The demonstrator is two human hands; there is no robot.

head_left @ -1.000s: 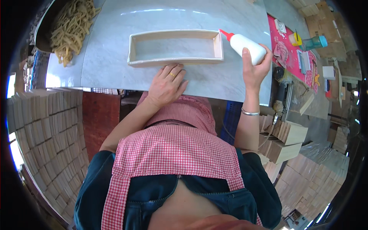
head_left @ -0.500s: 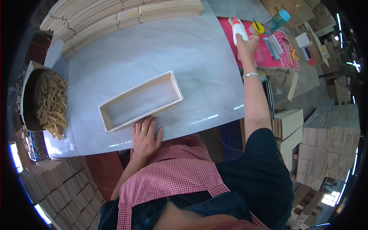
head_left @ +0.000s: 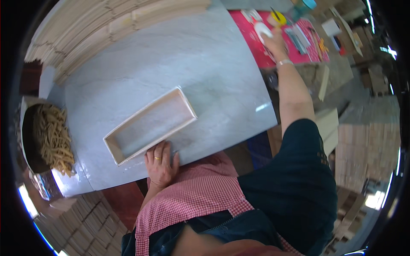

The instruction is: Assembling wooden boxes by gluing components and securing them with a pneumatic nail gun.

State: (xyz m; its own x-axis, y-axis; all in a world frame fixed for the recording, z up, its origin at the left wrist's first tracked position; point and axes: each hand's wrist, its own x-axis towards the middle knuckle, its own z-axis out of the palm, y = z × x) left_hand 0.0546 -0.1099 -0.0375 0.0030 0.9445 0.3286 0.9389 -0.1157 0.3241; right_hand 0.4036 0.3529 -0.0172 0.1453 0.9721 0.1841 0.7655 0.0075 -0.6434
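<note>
A shallow, open rectangular wooden frame (head_left: 184,120) lies slantwise on the grey tabletop (head_left: 171,55). My left hand (head_left: 161,165) rests at its near long side, fingers stretched out and lying against the wood, thumb apart. Off to the far right, my right arm is stretched out, and my right hand (head_left: 276,46) is closed round a white squeeze bottle (head_left: 262,31) with a red tip. The bottle is over a pink mat (head_left: 242,27); blur hides whether it touches the mat.
Flat wooden strips (head_left: 124,19) are stacked at the far left. A bin of rubber bands (head_left: 55,141) stands at the left edge. Beyond my right hand are a yellow-rimmed cup (head_left: 277,18), a blue-lidded bottle (head_left: 304,8) and metal pieces (head_left: 297,39). More wood stacks (head_left: 363,149) stand right.
The whole view has shifted and turned a little, so the table and frame appear lower left. My right hand keeps its grip on the bottle; my left stays at the frame.
</note>
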